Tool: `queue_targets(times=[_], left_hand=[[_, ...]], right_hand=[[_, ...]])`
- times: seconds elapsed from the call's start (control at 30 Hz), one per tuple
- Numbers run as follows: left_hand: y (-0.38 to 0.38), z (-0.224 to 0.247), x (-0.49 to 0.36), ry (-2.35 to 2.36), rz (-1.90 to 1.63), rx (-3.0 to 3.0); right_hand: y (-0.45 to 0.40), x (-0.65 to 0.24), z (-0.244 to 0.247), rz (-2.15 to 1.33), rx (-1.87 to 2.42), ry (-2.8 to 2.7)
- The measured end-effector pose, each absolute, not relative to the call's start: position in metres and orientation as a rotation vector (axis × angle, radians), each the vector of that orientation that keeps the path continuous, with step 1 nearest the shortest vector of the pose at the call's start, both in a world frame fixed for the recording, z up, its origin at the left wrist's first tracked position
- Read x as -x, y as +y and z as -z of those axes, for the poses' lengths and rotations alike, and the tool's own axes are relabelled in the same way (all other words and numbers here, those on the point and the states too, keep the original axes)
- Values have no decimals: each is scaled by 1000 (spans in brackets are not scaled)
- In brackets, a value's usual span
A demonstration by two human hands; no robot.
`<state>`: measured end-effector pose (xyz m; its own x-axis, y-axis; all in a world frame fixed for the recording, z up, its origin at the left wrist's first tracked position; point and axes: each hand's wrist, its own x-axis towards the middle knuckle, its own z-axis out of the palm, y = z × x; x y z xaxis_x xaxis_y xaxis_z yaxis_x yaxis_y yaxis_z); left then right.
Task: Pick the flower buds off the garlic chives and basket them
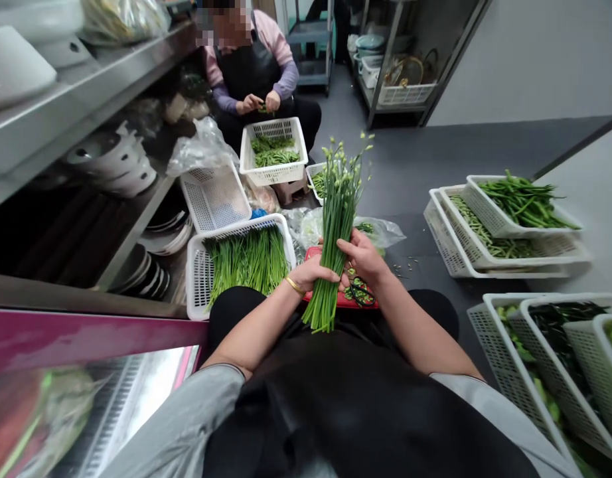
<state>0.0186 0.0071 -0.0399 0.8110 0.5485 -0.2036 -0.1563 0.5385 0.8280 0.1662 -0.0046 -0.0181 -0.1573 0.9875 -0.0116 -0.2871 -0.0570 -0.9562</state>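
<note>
A thick bunch of flowering garlic chives (pixel 337 212) stands nearly upright in front of me, buds at the top and cut ends at the bottom. My left hand (pixel 312 273), with a gold bracelet at the wrist, is wrapped around its lower stems. On the other side, my right hand (pixel 362 257) grips the same bunch, thumb against the stems. Beneath my hands, a red container (pixel 336 302) holds green trimmings and what look like black-handled scissors (pixel 368 296). To the left, more chives (pixel 251 259) lie in a white basket (pixel 192 282).
A co-worker (pixel 256 60) sits opposite, hands over a white basket (pixel 272 175) of green pods. Stacked baskets (pixel 448 249) of beans and more vegetable baskets (pixel 495 352) stand at right. Metal shelving (pixel 111 63) with dishes borders the left. A plastic bag (pixel 385 232) lies beyond my hands.
</note>
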Motion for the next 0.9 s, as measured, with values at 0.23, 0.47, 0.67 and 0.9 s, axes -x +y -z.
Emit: queue_targets(times=[0.23,0.47,0.67,0.9], left_hand=[[22,35,-19,701,-449,-1205],[25,31,-18,831,-439,-1181],[15,29,-7,686,-442,-1046],[11,23,-4,677,-478,-1072]], right_hand=[[3,-186,24,-1105,1044,-1369],[17,-199,29,-1169,1165,-1183],[2,-194,26,-1178,1089,-1063],[-8,-207,5,-963,1306,-1266]])
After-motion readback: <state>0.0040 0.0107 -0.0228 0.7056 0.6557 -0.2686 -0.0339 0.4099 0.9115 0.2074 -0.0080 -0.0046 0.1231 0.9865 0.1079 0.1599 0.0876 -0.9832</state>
